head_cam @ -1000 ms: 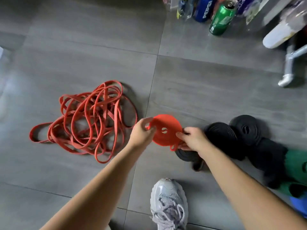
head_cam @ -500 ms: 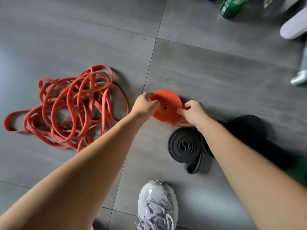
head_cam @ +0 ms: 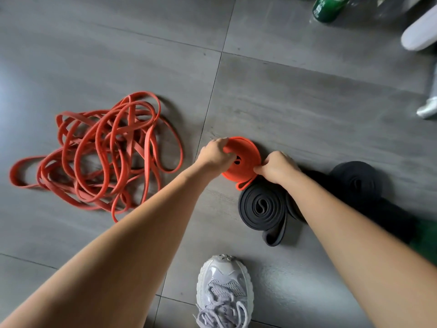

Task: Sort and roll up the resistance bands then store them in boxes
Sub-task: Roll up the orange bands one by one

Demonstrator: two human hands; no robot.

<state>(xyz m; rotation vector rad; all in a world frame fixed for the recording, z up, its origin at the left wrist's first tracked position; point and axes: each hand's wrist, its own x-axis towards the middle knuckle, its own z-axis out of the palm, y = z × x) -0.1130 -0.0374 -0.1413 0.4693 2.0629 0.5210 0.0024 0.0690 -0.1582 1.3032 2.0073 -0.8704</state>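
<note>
1. Grey tiled floor [head_cam: 307,102], its grout lines crossing mid-view.
2. Left hand [head_cam: 214,153] and right hand [head_cam: 275,168], fingers curled, grip the rolled red band [head_cam: 248,155] beside a rolled black band [head_cam: 261,207].
3. Loose red bands [head_cam: 99,157] lie tangled leftward.

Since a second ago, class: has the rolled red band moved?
Yes. The rolled red band has shifted right, away from the floor seam, toward the black roll.
</note>
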